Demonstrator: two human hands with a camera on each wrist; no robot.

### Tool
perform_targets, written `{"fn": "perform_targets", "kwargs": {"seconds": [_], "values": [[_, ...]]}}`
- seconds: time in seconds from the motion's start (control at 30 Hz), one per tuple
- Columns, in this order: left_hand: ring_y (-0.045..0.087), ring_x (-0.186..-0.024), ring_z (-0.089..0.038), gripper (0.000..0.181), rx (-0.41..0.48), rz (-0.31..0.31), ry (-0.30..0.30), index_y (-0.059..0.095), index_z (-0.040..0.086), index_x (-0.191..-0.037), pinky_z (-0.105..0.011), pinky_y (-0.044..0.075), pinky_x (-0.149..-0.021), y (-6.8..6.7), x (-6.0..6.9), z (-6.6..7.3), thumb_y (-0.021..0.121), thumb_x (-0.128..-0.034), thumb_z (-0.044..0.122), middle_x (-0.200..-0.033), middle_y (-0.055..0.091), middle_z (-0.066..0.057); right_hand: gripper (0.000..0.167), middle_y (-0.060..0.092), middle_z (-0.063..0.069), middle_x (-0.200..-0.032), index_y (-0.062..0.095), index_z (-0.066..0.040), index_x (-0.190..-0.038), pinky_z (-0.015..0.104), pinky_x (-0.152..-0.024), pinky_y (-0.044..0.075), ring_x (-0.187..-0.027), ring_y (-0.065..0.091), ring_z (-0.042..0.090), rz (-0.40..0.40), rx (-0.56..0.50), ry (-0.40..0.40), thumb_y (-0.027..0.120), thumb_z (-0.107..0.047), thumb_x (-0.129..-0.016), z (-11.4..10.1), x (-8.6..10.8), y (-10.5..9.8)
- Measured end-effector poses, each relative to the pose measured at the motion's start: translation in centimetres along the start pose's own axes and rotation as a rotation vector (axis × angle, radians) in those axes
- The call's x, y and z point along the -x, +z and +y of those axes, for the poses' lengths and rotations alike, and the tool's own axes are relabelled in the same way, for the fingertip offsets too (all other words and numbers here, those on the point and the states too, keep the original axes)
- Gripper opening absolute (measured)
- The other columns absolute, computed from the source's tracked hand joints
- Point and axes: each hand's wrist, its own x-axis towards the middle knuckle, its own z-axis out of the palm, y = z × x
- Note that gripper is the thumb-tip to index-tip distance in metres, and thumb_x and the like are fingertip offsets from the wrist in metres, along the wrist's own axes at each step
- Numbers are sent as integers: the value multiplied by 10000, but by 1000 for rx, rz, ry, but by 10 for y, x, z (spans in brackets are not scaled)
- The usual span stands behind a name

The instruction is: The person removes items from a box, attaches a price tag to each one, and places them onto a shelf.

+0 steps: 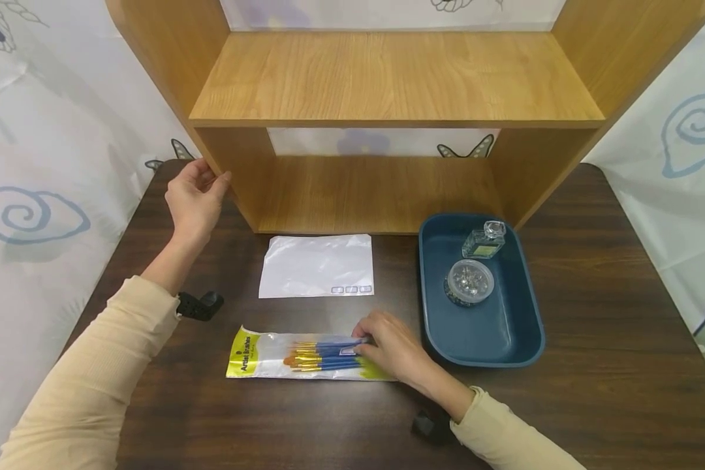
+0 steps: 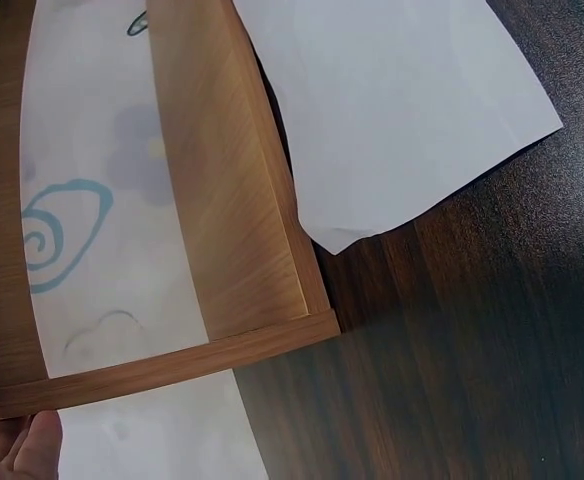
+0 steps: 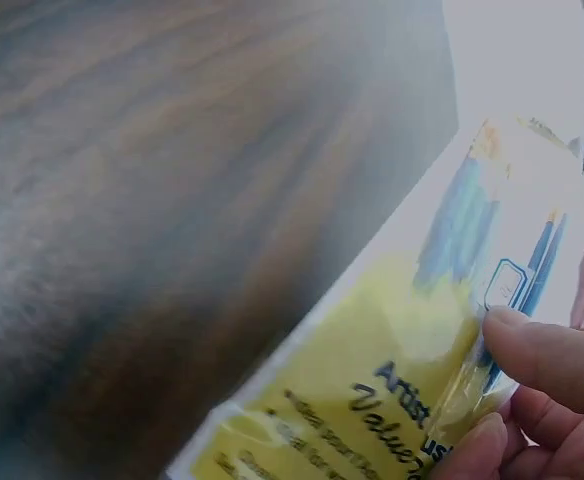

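Note:
My left hand (image 1: 195,201) pinches the left side panel of a wooden shelf unit (image 1: 341,196) between thumb and fingers. In the left wrist view, the fingertips (image 2: 38,445) show at the panel's edge (image 2: 187,360). My right hand (image 1: 395,347) grips a clear packet of artist brushes (image 1: 264,356), thumb on top, near its right end. Blue-handled brushes with gold ferrules show through the plastic. The right wrist view shows the thumb (image 3: 542,345) beside a small label (image 3: 507,284) and the packet's yellow printed part (image 3: 372,380).
A white paper envelope (image 1: 317,264) lies before the shelf. To the right, a blue tray (image 1: 499,336) holds a glass bottle (image 1: 483,243) and a round clear-lidded jar (image 1: 470,282). Everything stands on a dark wooden table (image 1: 599,313), with printed white cloth (image 1: 41,156) around it.

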Motion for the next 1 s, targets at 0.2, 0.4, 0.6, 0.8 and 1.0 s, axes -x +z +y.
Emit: {"fn": "perform_targets", "kwargs": {"seconds": [0.2,0.4,0.6,0.8,1.0], "values": [[646,-1001,-84,346,-35,13,-2,611,46,-1206,-201,507,-839,-4,2,-4,630,-889,183,-1178,652,-122,58,585,-33,-765,677,-103,-786,268,-683,417,-755,496,106,22,32,-111,733,-90,-779,-11,7,-17],[644,-971,-50,337,-26,23,2,614,33,-1193,-181,505,-825,-5,2,-6,633,-886,172,-1166,655,-135,71,618,-47,-808,680,-130,-818,253,-698,426,-786,505,95,58,76,-202,739,-103,-790,-21,11,-43],[644,-968,-53,337,-1,22,6,608,13,-1195,-184,506,-825,-3,3,-7,634,-882,135,-1166,651,-150,91,604,-47,-813,676,-119,-824,239,-675,419,-777,486,93,78,88,-256,749,-86,-781,-29,10,-82],[637,-1030,-117,346,-15,5,8,591,28,-1223,-223,508,-849,-1,4,-7,620,-895,135,-1197,641,-130,78,619,6,-846,682,-83,-842,273,-678,420,-795,493,141,76,52,-281,723,-31,-799,-33,0,-124],[611,-1111,-171,372,-17,-24,5,564,50,-1263,-255,495,-889,0,5,-8,601,-912,167,-1248,615,-108,78,605,54,-855,676,-40,-866,240,-619,415,-771,494,171,79,76,-258,716,-16,-803,-43,-17,-166]]}}
